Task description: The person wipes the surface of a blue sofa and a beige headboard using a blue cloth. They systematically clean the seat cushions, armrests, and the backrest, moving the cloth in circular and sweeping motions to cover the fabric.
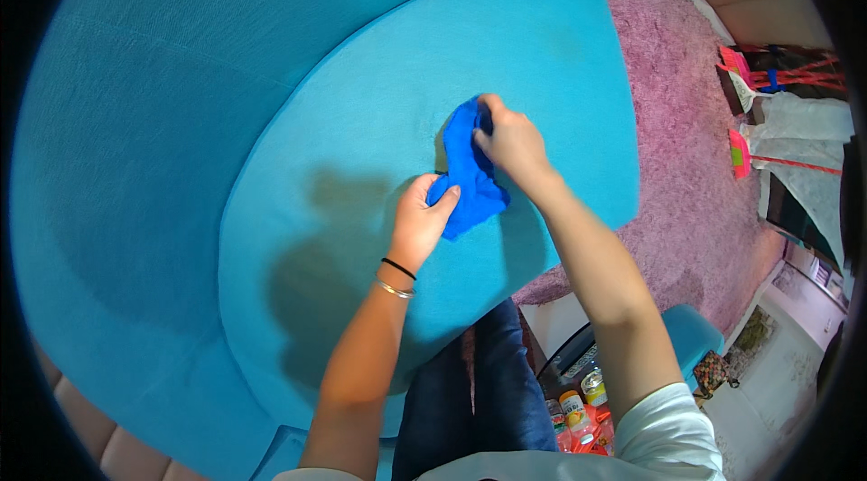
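A crumpled blue cloth [467,173] hangs between my two hands over the seat of a turquoise upholstered sofa [352,108]. My left hand [423,213] pinches the cloth's lower left edge between thumb and fingers; a black band and a silver bracelet circle that wrist. At the cloth's upper right edge, my right hand [511,142] grips it with bent fingers. Part of the cloth is hidden behind the right fingers. Shadows of my arms fall across the seat.
The sofa's curved backrest [149,108] rises at the left and top. A pink carpet [684,142] lies at the right, with red-pink brooms [739,154] beyond it. Bottles [576,413] stand low at the right, near a turquoise stool [691,335] and a patterned bag [712,372].
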`<state>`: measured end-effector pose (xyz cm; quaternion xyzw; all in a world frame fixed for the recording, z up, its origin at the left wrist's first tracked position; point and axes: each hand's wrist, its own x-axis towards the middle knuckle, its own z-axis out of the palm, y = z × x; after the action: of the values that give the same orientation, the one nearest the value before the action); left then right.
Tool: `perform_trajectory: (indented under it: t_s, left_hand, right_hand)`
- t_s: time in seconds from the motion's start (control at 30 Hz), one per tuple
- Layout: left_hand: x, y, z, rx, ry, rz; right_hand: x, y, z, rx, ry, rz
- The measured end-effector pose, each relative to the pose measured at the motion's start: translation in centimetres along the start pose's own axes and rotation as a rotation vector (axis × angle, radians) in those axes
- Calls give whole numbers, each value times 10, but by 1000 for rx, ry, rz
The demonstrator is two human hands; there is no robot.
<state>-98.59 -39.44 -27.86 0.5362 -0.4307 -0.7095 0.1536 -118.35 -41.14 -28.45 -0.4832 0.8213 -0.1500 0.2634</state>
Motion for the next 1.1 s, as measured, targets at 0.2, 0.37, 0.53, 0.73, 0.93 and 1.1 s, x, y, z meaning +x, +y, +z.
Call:
perform_trajectory:
  t_s: [0.2, 0.37, 0.53, 0.73, 0.93, 1.1]
  left_hand:
    - [-19, 49, -75, 265, 78, 277]
    - [-8, 106, -110, 790, 428, 951]
    - [10, 77, -116, 1191, 271, 715]
    - [48, 33, -89, 1336, 425, 379]
    - [77, 12, -95, 1391, 399, 517]
    - [60, 10, -90, 1326, 499, 627]
  right_hand:
    - [29, -39, -24, 357, 228, 2]
    - [25, -56, -56, 419, 410, -262]
    - [13, -41, -33, -97, 402, -460]
    - [31, -52, 30, -261, 113, -586]
    - [56, -50, 72, -280, 213, -578]
    - [35, -39, 65, -221, 226, -550]
